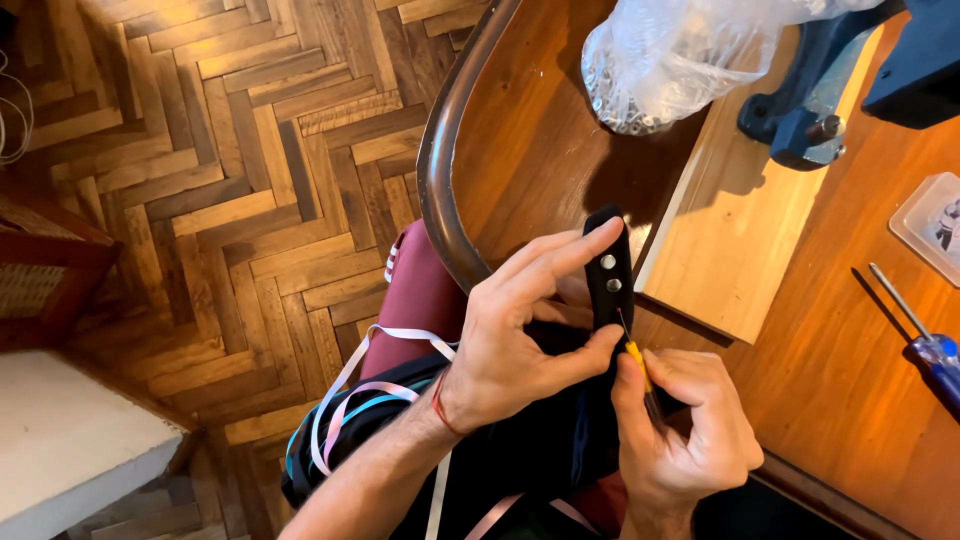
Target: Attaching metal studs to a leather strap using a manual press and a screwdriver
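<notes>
- The black strap [607,275] stands upright at centre frame, just over the rounded edge of the wooden table [530,150]; 2 small metal rivets show on its face.
- The left hand [520,340] is closed on the strap, forefinger along its top and thumb pressed low, pinning it steady.
- The right hand [685,430] is closed around a small yellow-handled tool [638,362], whose thin tip touches the strap just below the lower rivet.
- Judged from this, the work goes best with the tip kept square to the strap and the left thumb clear of it.
- Pale ribbons [385,385] trail at lower centre; a blue-handled screwdriver [920,335] lies at right, a clear plastic bag [680,55] above.
</notes>
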